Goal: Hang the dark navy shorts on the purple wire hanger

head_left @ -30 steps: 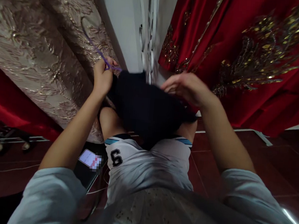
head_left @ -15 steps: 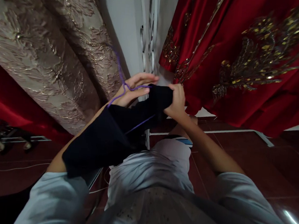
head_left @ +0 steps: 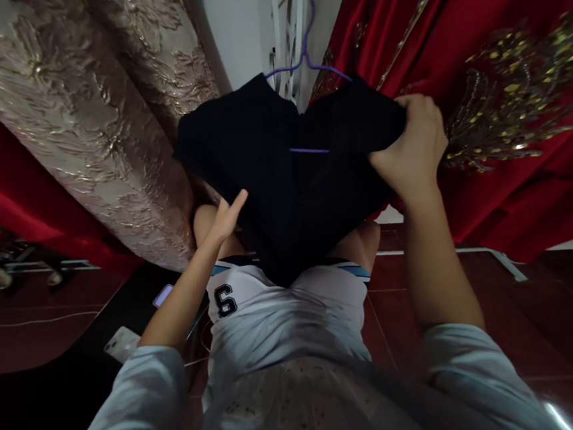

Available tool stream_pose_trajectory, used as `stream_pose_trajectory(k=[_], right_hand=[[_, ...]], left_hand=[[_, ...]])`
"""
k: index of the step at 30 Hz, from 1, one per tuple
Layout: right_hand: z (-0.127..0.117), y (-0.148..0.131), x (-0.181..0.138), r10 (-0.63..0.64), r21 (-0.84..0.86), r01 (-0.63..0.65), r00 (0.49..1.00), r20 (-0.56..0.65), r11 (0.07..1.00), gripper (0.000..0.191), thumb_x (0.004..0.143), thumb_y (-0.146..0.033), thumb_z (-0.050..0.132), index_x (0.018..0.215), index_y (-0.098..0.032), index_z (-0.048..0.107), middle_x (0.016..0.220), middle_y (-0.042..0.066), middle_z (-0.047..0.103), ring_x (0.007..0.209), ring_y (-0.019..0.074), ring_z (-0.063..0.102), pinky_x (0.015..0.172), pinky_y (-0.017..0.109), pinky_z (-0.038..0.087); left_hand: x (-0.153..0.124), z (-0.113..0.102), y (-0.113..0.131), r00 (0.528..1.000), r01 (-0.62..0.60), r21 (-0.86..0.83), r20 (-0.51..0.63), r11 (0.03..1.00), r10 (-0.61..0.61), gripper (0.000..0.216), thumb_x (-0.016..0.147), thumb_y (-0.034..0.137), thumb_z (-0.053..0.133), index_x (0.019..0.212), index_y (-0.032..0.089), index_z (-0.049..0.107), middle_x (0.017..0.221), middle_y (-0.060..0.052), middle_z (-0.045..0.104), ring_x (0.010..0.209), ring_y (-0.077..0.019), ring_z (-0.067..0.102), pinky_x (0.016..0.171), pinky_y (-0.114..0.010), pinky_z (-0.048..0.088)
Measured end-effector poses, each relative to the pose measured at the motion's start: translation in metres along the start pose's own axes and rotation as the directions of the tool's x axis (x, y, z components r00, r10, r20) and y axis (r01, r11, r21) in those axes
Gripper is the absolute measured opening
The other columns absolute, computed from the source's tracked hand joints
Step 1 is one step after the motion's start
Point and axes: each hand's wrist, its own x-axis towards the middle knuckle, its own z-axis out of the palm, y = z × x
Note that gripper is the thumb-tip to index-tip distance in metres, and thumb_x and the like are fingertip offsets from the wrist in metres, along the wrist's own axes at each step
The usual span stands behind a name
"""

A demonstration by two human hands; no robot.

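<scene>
A dark navy V-necked garment [head_left: 266, 153] hangs spread out in front of my legs on a purple hanger [head_left: 304, 57]. The hanger's hook points up beside the white rack, and its lower bar crosses the neck opening. My right hand [head_left: 416, 143] is closed on the garment's right shoulder, thumb on the near side. Lower on the left, my left hand [head_left: 230, 213] holds the garment's side edge, its thumb over the cloth and the other fingers mostly hidden behind it.
A white rack [head_left: 298, 15] stands straight ahead. Beige embossed fabric [head_left: 100, 105] hangs at left, and a red gown with gold sequins [head_left: 499, 187] at right. A phone [head_left: 163, 296] and a pale object [head_left: 122, 344] lie on a black surface.
The garment has gone from bunched around my left forearm to spread out on the hanger. My left arm is out of it and lower; my right hand moved up and right.
</scene>
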Motion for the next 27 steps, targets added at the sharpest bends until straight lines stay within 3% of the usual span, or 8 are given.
stream_pose_trajectory(k=[4, 8, 11, 13, 14, 18, 21, 27], right_hand=[[-0.019, 0.003, -0.011, -0.141, -0.004, 0.141, 0.990, 0.024, 0.990, 0.053, 0.074, -0.031, 0.064, 0.126, -0.028, 0.054, 0.120, 0.012, 0.059, 0.115, 0.0317, 0.051, 0.101, 0.051, 0.044], [-0.019, 0.004, -0.046, -0.306, 0.151, 0.325, 0.942, -0.138, 0.934, 0.069, 0.075, -0.043, 0.059, 0.143, -0.028, 0.051, 0.135, 0.009, 0.058, 0.128, 0.0331, 0.050, 0.113, 0.055, 0.038], [0.009, -0.025, -0.089, 0.026, 0.326, 0.111, 0.921, -0.388, 0.939, 0.048, 0.088, -0.043, 0.055, 0.133, -0.026, 0.051, 0.133, 0.011, 0.057, 0.130, 0.0299, 0.050, 0.114, 0.051, 0.038], [0.044, -0.049, -0.121, 0.371, 0.495, -0.239, 0.909, -0.187, 0.835, 0.031, 0.088, -0.046, 0.059, 0.109, -0.024, 0.050, 0.116, 0.014, 0.058, 0.110, 0.0284, 0.055, 0.103, 0.046, 0.045], [0.064, -0.059, -0.137, 0.432, 0.541, -0.395, 0.900, 0.065, 0.742, 0.029, 0.088, -0.046, 0.057, 0.102, -0.023, 0.047, 0.110, 0.014, 0.058, 0.104, 0.0271, 0.055, 0.101, 0.045, 0.045], [0.130, -0.073, -0.183, 0.240, 0.550, -0.564, 0.799, 0.551, 0.616, 0.023, 0.082, -0.039, 0.057, 0.070, -0.022, 0.049, 0.064, 0.004, 0.056, 0.061, 0.0175, 0.053, 0.064, 0.032, 0.046], [0.141, -0.061, -0.196, 0.141, 0.545, -0.621, 0.723, 0.677, 0.563, 0.036, 0.086, -0.044, 0.055, 0.060, -0.019, 0.053, 0.059, 0.004, 0.057, 0.057, 0.0142, 0.053, 0.060, 0.027, 0.042], [0.115, -0.050, -0.196, 0.121, 0.573, -0.639, 0.715, 0.689, 0.512, 0.047, 0.089, -0.055, 0.056, 0.062, -0.017, 0.058, 0.055, 0.000, 0.051, 0.055, 0.0111, 0.045, 0.058, 0.026, 0.033]], left_hand=[[-0.018, 0.005, -0.006, 0.989, -0.067, 0.041, -0.129, 0.997, 0.071, 0.059, 0.085, 0.040, 0.076, 0.138, 0.018, 0.061, 0.152, -0.008, 0.054, 0.149, -0.0279, 0.043, 0.129, -0.039, 0.029], [-0.042, 0.020, -0.010, 0.955, 0.090, -0.129, -0.271, 0.988, -0.122, 0.050, 0.085, 0.035, 0.071, 0.131, 0.015, 0.063, 0.136, -0.011, 0.066, 0.133, -0.0305, 0.059, 0.121, -0.044, 0.043], [-0.060, 0.033, -0.007, 0.911, 0.171, -0.278, -0.320, 0.945, -0.259, 0.052, 0.083, 0.031, 0.073, 0.132, 0.018, 0.062, 0.130, -0.009, 0.070, 0.126, -0.0299, 0.064, 0.116, -0.044, 0.049], [-0.070, 0.039, -0.001, 0.899, 0.169, -0.313, -0.340, 0.934, -0.277, 0.056, 0.081, 0.029, 0.077, 0.134, 0.021, 0.061, 0.131, -0.007, 0.069, 0.128, -0.0290, 0.063, 0.117, -0.042, 0.048], [-0.073, 0.040, 0.002, 0.899, 0.169, -0.312, -0.340, 0.935, -0.276, 0.057, 0.080, 0.029, 0.078, 0.134, 0.022, 0.061, 0.132, -0.006, 0.069, 0.129, -0.0290, 0.063, 0.118, -0.041, 0.048], [-0.078, 0.034, 0.012, 0.919, 0.090, -0.191, -0.363, 0.977, -0.156, 0.044, 0.085, 0.033, 0.076, 0.127, 0.022, 0.065, 0.131, -0.006, 0.068, 0.134, -0.0277, 0.058, 0.119, -0.037, 0.046], [-0.076, 0.024, 0.008, 0.911, -0.059, -0.003, -0.410, 0.998, 0.052, 0.032, 0.093, 0.032, 0.068, 0.122, 0.020, 0.065, 0.130, -0.007, 0.067, 0.139, -0.0250, 0.053, 0.121, -0.033, 0.042], [-0.089, 0.035, -0.031, 0.791, -0.194, 0.370, -0.489, 0.908, 0.368, 0.043, 0.092, 0.022, 0.064, 0.133, 0.020, 0.052, 0.142, -0.013, 0.049, 0.143, -0.0255, 0.044, 0.125, -0.040, 0.031]])
